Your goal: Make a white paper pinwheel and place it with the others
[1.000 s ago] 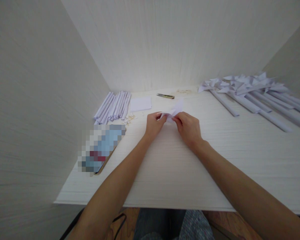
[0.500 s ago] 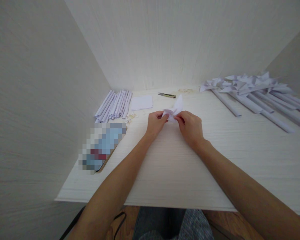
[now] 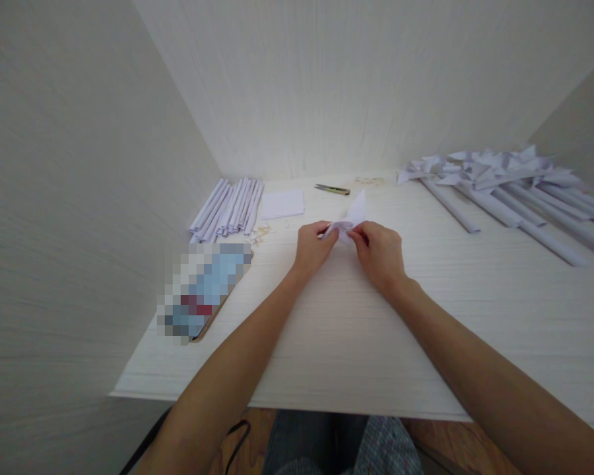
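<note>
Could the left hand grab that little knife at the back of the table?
Probably yes. The little knife lies in the open just beyond the left hand, with bare table between. But the left hand and right hand both pinch the folded paper.

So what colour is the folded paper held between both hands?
White, with a faint lilac tint; the folded paper shows best in the head view.

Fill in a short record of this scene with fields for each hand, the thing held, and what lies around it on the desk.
left hand: pinches the folded paper piece
right hand: pinches the same piece
folded paper piece: white, one point sticking up
desk: white, walled on three sides
left rear: paper rolls, flat paper square
rear: small cutter
right rear: paper pinwheels on rolled sticks
</note>
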{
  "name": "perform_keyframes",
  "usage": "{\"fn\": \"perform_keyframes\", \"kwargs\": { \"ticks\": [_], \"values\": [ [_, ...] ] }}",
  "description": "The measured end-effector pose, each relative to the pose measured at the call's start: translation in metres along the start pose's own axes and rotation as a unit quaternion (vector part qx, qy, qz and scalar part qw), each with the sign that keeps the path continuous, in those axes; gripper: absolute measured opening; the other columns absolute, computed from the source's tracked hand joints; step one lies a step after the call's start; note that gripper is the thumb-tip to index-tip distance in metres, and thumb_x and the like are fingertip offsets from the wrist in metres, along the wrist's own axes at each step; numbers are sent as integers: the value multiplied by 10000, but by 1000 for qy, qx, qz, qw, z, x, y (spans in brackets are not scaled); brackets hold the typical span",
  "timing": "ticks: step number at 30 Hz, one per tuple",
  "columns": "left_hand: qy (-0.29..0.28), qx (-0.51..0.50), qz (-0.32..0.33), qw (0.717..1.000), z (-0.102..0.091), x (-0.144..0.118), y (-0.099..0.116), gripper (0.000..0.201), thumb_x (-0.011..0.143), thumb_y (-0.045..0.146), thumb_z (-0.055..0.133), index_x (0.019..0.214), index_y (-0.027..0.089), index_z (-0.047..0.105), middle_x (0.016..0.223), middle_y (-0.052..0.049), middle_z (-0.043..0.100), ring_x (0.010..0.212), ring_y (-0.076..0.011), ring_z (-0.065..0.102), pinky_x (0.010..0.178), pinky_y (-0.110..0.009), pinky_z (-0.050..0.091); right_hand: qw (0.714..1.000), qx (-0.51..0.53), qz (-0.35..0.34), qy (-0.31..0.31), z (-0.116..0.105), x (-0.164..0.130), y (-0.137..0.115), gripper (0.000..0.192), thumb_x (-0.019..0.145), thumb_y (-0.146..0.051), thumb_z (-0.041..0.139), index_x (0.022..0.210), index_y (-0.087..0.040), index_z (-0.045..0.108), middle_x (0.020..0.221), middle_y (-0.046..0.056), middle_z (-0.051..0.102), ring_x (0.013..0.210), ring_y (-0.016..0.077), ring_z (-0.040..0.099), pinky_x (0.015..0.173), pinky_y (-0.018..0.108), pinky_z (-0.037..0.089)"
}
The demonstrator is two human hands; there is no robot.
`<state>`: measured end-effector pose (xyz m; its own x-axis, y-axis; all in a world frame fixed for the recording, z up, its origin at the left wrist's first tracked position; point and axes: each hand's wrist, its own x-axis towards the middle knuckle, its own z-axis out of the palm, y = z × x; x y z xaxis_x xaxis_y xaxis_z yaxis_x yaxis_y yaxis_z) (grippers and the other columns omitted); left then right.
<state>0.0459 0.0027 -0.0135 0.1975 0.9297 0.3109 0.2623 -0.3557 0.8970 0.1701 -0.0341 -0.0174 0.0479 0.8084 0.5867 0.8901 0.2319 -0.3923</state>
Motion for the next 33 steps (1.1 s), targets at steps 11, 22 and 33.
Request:
{"fn": "perform_keyframes", "kwargs": {
  "ticks": [11,22,33],
  "values": [
    [0,17,8,1000,1,0,1,175,698,196,497,733,134,656,697,-10,648,680,-126,573,661,-240,446,1000,2,4,5,0,1,-1,223,815,-237,422,641,-170,543,648,58,616,591,166,523,560,271,336],
    [-3,7,4,1000,2,-1,1,153,678,193,516,726,142,653,717,-10,656,692,-125,583,650,-239,458,1000,-8,13,11,1,-1,-1,213,819,-248,423,656,-172,536,662,61,610,592,168,517,551,274,328],
    [-2,5,-1,1000,2,-2,3,174,682,176,508,752,133,662,756,-25,668,726,-134,593,651,-242,465,1000,-10,7,-8,-1,0,-1,210,819,-249,436,648,-167,528,642,56,605,580,162,516,546,266,322]
  ]
}}
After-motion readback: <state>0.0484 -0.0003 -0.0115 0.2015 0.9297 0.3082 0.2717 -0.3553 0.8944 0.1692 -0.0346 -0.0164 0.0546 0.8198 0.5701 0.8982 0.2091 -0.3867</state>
